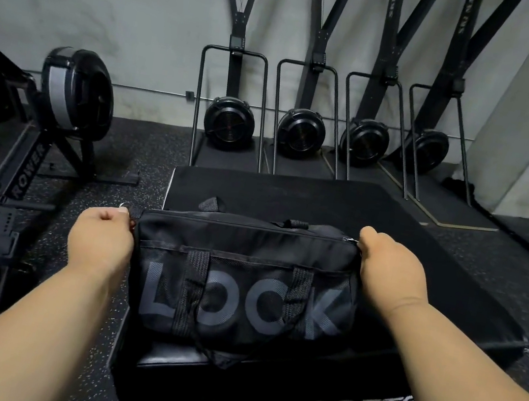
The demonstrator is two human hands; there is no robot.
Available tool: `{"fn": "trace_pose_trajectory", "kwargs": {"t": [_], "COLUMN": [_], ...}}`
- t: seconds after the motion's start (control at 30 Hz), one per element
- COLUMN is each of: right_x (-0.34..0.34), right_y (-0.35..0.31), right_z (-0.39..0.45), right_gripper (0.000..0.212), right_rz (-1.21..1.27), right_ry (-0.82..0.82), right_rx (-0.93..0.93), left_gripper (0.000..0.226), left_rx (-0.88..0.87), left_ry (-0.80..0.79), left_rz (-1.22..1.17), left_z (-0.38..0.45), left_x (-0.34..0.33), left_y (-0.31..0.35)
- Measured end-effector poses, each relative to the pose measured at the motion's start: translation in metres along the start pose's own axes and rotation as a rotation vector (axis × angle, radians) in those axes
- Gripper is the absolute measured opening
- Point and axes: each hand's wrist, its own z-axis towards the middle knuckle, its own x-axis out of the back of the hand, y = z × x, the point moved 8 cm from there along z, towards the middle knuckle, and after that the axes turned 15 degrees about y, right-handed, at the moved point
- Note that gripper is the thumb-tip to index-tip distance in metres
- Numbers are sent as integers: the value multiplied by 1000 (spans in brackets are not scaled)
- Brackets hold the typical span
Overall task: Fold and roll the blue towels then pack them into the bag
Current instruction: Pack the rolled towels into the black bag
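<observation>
Black duffel bag point(242, 287), zipped, resting on a black plyo box point(291, 197), spanning the gap between both hands; left hand point(101, 237) pinches its left end, right hand point(387, 268) grips the right end beside the zipper pull point(350, 241)

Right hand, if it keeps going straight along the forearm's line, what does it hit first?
The right hand grips the bag at its zipper end, pointing up and slightly left in the view. Going on, it would probably cross the bare top of the plyo box first; depth is unclear.
</observation>
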Motion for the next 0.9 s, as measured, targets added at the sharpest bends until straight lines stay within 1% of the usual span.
{"fn": "trace_pose_trajectory", "kwargs": {"t": [0.2, 0.3, 0.4, 0.5, 0.57, 0.63, 0.7, 0.77, 0.8, 0.87, 0.9], "right_x": [-5, -6, -8, -10, -12, -13, -14, -19, -22, -27, -30], "right_y": [5, 9, 14, 14, 12, 13, 15, 15, 15, 16, 16], "right_z": [-3, -4, -5, -8, -10, -13, -16, -19, -20, -19, -19], "right_gripper": [18, 16, 14, 17, 14, 8, 9, 19, 26, 38, 41], "right_rz": [60, 48, 62, 127, 199, 320, 474, 593, 624, 629, 631], "right_ry": [-38, -48, -58, -44, -48, -60, -64, -88, -101, -107, -104], "right_rx": [-76, -115, -161, -201, -270, -382, -511, -612, -643, -653, -654], "left_gripper": [32, 27, 23, 16, 12, 25, 38, 41, 42, 44, 45], "left_rx": [-81, -133, -147, -205, -270, -373, -563, -792, -880, -1001, -1031], "left_ry": [26, 43, 42, 23, 12, 4, -31, -98, -126, -178, -209], "left_rz": [106, 146, 183, 237, 299, 356, 410, 506, 571, 682, 728], "left_z": [-2, -3, -4, -7, -11, -20, -32, -48, -55, -69, -75], "left_x": [2, 5, 8, 7, 7, 5, -2, -17, -25, -39, -45], "left_y": [8, 15, 18, 24, 32, 42, 54, 61, 61, 59, 58]}}
